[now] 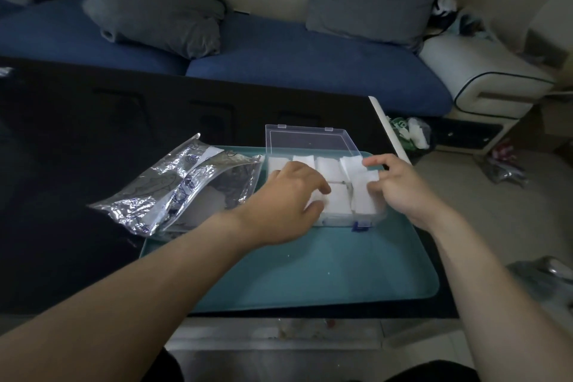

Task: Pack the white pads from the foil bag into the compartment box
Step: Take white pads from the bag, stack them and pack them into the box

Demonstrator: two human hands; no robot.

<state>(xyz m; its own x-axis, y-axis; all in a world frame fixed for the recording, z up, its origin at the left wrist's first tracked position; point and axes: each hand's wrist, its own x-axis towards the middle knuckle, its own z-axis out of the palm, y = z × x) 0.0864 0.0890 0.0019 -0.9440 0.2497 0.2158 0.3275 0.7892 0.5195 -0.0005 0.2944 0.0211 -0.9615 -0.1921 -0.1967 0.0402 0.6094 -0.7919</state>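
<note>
Now both hands press white pads [336, 200] into the compartment box [313, 146], left hand [286, 198] grip curled on one, right hand [393, 183] pinching another; overfilled stacks could stop the lid closing.

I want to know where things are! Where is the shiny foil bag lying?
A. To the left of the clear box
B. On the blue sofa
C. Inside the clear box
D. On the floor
A: the foil bag lies to the left of the clear compartment box, partly on the teal tray, while both hands work at the box.
</note>
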